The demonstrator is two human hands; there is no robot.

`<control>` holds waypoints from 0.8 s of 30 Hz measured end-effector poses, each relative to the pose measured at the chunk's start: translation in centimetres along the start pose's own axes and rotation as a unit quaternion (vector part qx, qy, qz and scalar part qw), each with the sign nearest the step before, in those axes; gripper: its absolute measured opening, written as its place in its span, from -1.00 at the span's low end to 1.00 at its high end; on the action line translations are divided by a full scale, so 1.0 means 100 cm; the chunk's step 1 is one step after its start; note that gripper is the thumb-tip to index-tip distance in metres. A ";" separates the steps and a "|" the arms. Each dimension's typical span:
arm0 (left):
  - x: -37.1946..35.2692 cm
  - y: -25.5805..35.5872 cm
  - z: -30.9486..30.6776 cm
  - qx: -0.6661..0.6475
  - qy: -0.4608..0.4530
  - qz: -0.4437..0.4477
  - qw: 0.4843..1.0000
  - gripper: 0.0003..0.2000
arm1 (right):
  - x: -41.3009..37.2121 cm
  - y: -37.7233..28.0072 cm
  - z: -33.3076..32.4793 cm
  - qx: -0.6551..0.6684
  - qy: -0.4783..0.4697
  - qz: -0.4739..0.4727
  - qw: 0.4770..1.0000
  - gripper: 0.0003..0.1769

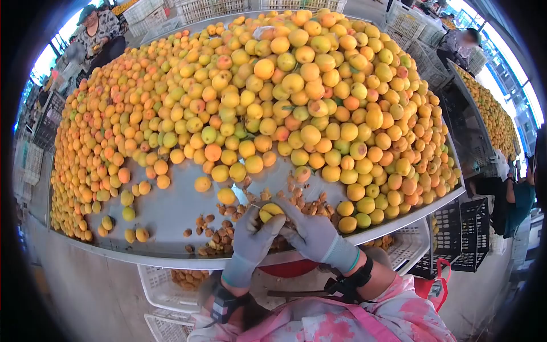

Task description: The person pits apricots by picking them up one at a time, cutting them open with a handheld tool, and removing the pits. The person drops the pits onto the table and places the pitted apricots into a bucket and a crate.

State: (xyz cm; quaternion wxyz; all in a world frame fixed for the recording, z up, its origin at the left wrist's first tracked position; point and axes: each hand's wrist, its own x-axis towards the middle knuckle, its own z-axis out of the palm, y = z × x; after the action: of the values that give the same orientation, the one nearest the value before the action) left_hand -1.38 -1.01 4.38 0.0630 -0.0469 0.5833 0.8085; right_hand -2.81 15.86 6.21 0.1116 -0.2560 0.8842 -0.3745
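Observation:
At the near edge of the metal table, I hold a yellow apricot (270, 212) between my two gloved hands. A dark line runs across the fruit, like a split or cut. My left hand (252, 232) is closed around its left side, the thumb over the front. On the other side my right hand (312, 231) is closed against it, its fingertips partly hidden. Both hands wear grey gloves. Brown apricot pits (221, 236) lie scattered on the metal around and under my hands. Close by on the left rests a loose apricot (226, 196).
A large heap of apricots (307, 85) covers most of the metal table (171, 199). Below its edge stand a white crate (162, 288) and black crates (474, 233). A red bag (440, 285) is at right. Other people (99, 34) sit farther off, near stacked crates.

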 end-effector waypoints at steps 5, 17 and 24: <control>0.000 0.000 -0.005 0.063 -0.082 -0.010 0.995 -0.68 | 0.005 0.018 -0.019 0.112 -0.014 -0.028 0.993 -0.37; 0.002 -0.006 -0.004 -0.305 -0.089 -0.090 0.944 -0.52 | 0.005 0.018 -0.025 0.310 -0.004 0.084 0.947 -0.49; 0.005 -0.006 0.002 -0.048 -0.061 -0.040 0.996 -0.56 | -0.007 -0.002 -0.051 0.360 0.004 0.127 0.924 -0.44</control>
State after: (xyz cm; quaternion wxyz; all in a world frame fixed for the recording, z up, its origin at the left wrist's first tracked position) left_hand -1.81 -0.64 3.77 0.1282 -0.0239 0.5366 0.8337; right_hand -4.13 19.23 9.95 0.2396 -0.0829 0.7156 -0.6508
